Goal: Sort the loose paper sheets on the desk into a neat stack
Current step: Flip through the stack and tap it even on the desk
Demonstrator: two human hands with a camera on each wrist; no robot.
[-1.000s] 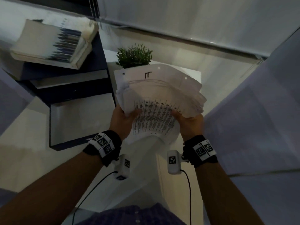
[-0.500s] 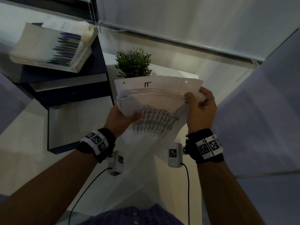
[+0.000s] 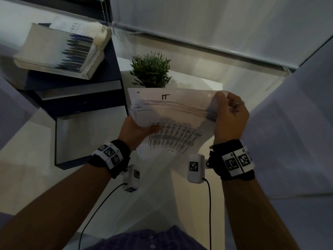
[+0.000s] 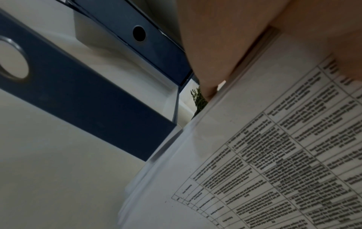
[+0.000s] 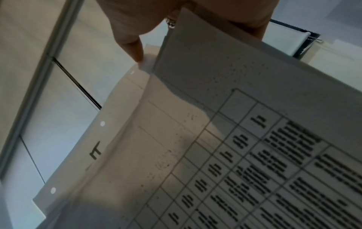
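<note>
A bundle of paper sheets (image 3: 173, 114) is held up in the air above the white bench (image 3: 32, 177), in front of a small green plant (image 3: 150, 70). Its left edge is gripped by the left hand (image 3: 137, 131), thumb laid over the printed table. The right edge is pinched by the right hand (image 3: 229, 118), whose fingers (image 5: 133, 46) are curled round the upper corner. The sheets are fanned unevenly.

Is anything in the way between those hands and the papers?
Nothing visible. The left hand and right hand already grip the paper sheets directly, one at each side, holding them up in front of the potted plant.
</note>
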